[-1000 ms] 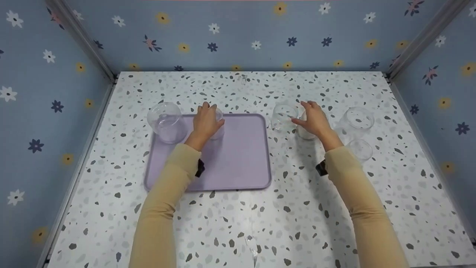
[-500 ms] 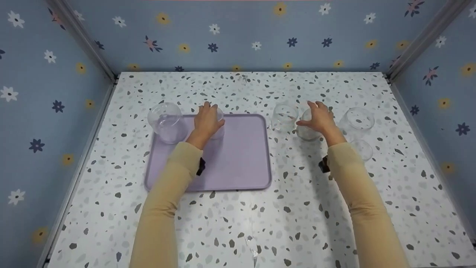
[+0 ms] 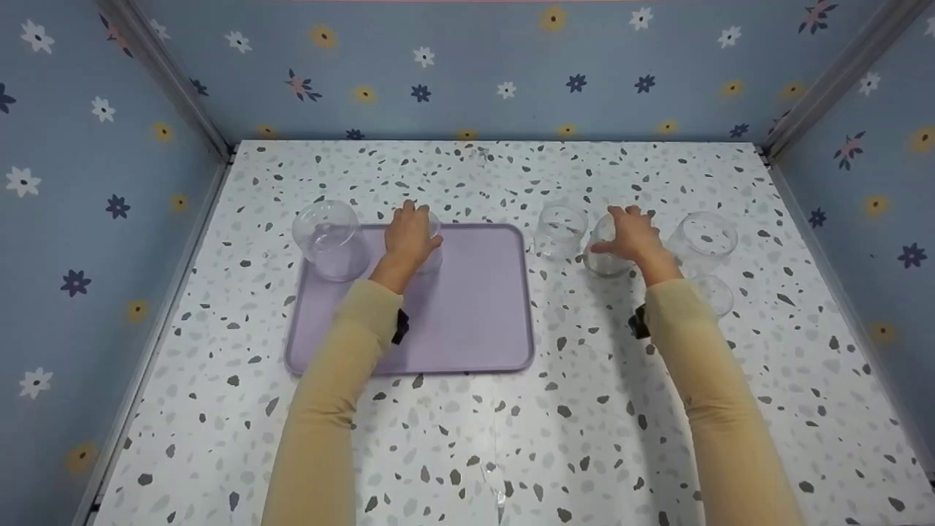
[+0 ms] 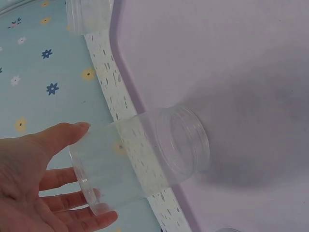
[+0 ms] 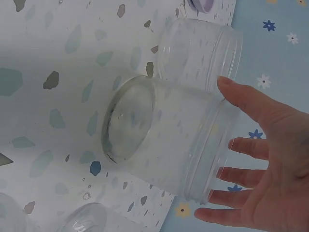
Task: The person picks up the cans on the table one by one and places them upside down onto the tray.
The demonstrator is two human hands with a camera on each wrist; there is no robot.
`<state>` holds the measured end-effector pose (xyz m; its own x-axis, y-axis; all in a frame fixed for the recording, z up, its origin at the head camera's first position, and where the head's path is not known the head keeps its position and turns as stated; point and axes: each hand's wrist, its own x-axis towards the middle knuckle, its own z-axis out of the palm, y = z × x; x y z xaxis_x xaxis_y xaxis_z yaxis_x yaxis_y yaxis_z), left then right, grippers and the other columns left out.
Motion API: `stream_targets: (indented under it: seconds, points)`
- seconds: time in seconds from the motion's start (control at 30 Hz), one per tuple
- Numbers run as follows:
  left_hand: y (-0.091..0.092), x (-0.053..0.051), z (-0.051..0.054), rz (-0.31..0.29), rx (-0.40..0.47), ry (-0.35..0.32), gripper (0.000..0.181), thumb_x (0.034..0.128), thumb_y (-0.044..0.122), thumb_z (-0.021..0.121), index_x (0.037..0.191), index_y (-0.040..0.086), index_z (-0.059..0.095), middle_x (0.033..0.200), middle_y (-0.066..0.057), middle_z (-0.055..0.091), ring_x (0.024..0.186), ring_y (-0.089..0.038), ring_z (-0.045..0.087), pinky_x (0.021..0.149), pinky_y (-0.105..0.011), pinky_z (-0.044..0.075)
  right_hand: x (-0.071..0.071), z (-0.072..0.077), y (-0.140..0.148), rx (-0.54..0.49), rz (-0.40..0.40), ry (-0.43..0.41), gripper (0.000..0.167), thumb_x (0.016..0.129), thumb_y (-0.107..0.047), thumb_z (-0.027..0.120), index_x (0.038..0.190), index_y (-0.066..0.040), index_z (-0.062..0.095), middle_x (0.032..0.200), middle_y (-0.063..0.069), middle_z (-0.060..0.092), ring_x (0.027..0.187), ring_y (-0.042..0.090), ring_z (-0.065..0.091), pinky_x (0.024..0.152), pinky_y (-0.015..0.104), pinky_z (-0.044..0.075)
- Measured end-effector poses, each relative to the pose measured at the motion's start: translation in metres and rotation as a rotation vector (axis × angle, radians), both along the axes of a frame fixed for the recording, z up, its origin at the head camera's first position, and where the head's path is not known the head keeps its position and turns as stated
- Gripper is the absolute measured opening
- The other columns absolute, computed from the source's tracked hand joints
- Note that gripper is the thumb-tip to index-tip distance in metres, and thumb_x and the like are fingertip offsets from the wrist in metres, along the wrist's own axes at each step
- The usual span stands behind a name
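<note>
My left hand (image 3: 407, 237) holds a clear plastic jar (image 3: 432, 259) near its top end, standing on the back part of the lilac tray (image 3: 475, 307). In the left wrist view, the thumb lies on one side of the jar (image 4: 120, 159) and the fingers reach round the other. My right hand (image 3: 632, 234) is at the top of another clear jar (image 3: 600, 264), which stands on the table right of the tray. The right wrist view has its thumb and fingers spread around the rim of that jar (image 5: 169, 140); whether they touch is hard to tell.
A larger clear jar (image 3: 332, 248) stands at the tray's back left. On the right, a clear jar (image 3: 561, 234) stands left of my right hand; two more clear containers, one farther back (image 3: 705, 237) and one nearer (image 3: 714, 296), stand beyond it. Flowered panels (image 3: 467, 69) border the speckled table.
My right hand has shifted slightly to the right, its thumb now over the jar it was left of. The left hand and its jar have stayed in place.
</note>
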<state>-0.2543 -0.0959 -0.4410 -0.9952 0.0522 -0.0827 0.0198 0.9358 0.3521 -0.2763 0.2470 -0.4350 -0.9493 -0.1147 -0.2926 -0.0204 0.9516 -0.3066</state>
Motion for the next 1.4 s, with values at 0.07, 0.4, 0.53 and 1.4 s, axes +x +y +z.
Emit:
stream_targets:
  seconds: [0.07, 0.4, 0.53, 1.4]
  points:
    - [0.000, 0.000, 0.000, 0.002, -0.003, 0.002, 0.058, 0.0787, 0.024, 0.066, 0.125, -0.002, 0.045, 0.120, -0.020, 0.043, 0.109, -0.033, 0.043, 0.086, -0.043, 0.041, 0.000, 0.000, 0.000, 0.006, 0.007, 0.008, 0.080, 0.077, -0.028, 0.068, 0.136, 0.004, 0.024, 0.133, 0.034, 0.020, 0.119, 0.052, 0.020, 0.093, 0.062, 0.022]
    - [0.001, 0.001, -0.001, 0.010, -0.001, 0.019, 0.056, 0.0777, 0.023, 0.067, 0.124, -0.001, 0.047, 0.117, -0.020, 0.045, 0.107, -0.033, 0.045, 0.083, -0.042, 0.043, 0.001, -0.002, 0.002, -0.011, 0.020, 0.052, 0.077, 0.076, -0.026, 0.069, 0.134, 0.006, 0.028, 0.127, 0.034, 0.027, 0.115, 0.050, 0.027, 0.091, 0.059, 0.026]
    - [0.003, 0.001, -0.001, 0.012, -0.017, 0.013, 0.056, 0.0782, 0.023, 0.067, 0.124, -0.001, 0.047, 0.118, -0.020, 0.044, 0.108, -0.033, 0.046, 0.083, -0.042, 0.044, 0.002, -0.002, 0.004, -0.009, 0.022, 0.060, 0.077, 0.076, -0.027, 0.068, 0.134, 0.005, 0.029, 0.127, 0.033, 0.028, 0.114, 0.050, 0.029, 0.090, 0.059, 0.029]
    - [-0.002, 0.000, -0.002, 0.004, -0.005, 0.029, 0.063, 0.0768, 0.032, 0.068, 0.128, 0.003, 0.045, 0.120, -0.019, 0.045, 0.109, -0.034, 0.045, 0.084, -0.043, 0.042, 0.016, 0.005, 0.007, -0.055, -0.010, 0.202, 0.074, 0.074, -0.027, 0.071, 0.133, 0.000, 0.035, 0.129, 0.029, 0.029, 0.113, 0.048, 0.030, 0.084, 0.060, 0.033]
